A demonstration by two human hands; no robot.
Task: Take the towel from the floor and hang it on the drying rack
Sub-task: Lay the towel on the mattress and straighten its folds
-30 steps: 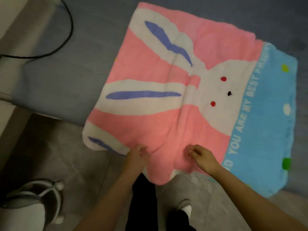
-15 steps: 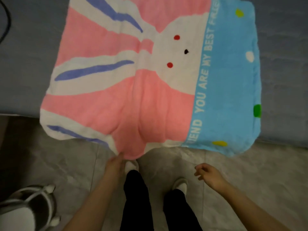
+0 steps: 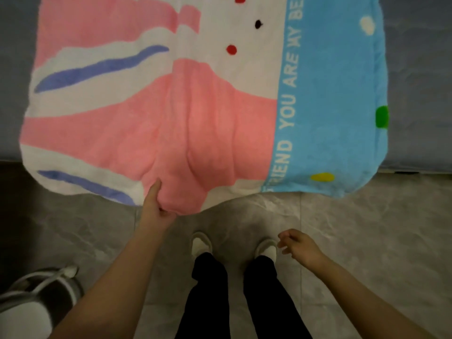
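The towel (image 3: 195,106), pink and white with a rabbit face, purple streaks and a blue band lettered "YOU ARE MY", is lying spread mostly over a grey-blue mat (image 3: 415,94), with its near edge spilling onto the grey tiled floor (image 3: 354,228). You are pinching that near edge with your left hand (image 3: 156,206): the thumb is lying on top of the pink cloth and the fingers are curling underneath, so the grip is closed on the towel, and folds are running up the pink part from that spot. Your right hand (image 3: 299,247) is hovering above the floor, apart from the towel, its grip loose and holding nothing. Your two light shoes (image 3: 201,243) are standing between your hands, below dark trousers (image 3: 208,302). A grey and white object (image 3: 36,302), too blurred to identify, is sitting at the lower left corner.
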